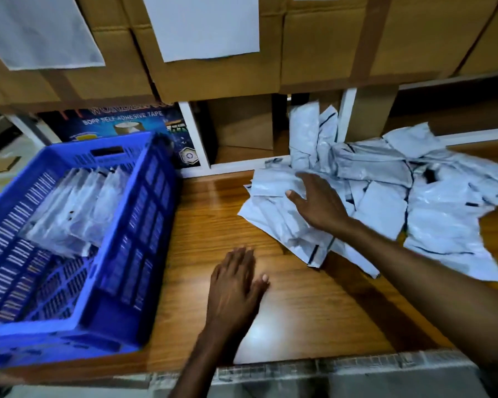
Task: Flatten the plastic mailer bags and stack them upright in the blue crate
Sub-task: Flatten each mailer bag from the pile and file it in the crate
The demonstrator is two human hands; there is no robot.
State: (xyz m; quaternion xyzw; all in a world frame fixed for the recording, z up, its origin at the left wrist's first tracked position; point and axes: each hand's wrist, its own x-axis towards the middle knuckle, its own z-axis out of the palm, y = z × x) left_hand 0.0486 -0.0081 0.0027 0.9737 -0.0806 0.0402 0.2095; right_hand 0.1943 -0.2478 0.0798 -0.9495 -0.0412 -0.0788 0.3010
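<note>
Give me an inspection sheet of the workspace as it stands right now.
Surface: wooden table, glossy, with a bare stretch between crate and pile.
Job's things: blue crate on the left holds a row of flattened bags standing on edge and leaning. A loose pile of mailer bags lies crumpled on the right, with a few propped against the shelf behind.
Clutter: tape carton behind the crate.
Grippers: left hand open, flat over the bare table. Right hand open, fingers spread on the near side of the pile.
Cables: nothing seen.
Surroundings: cardboard boxes on the shelf above, with paper sheets on their fronts.
</note>
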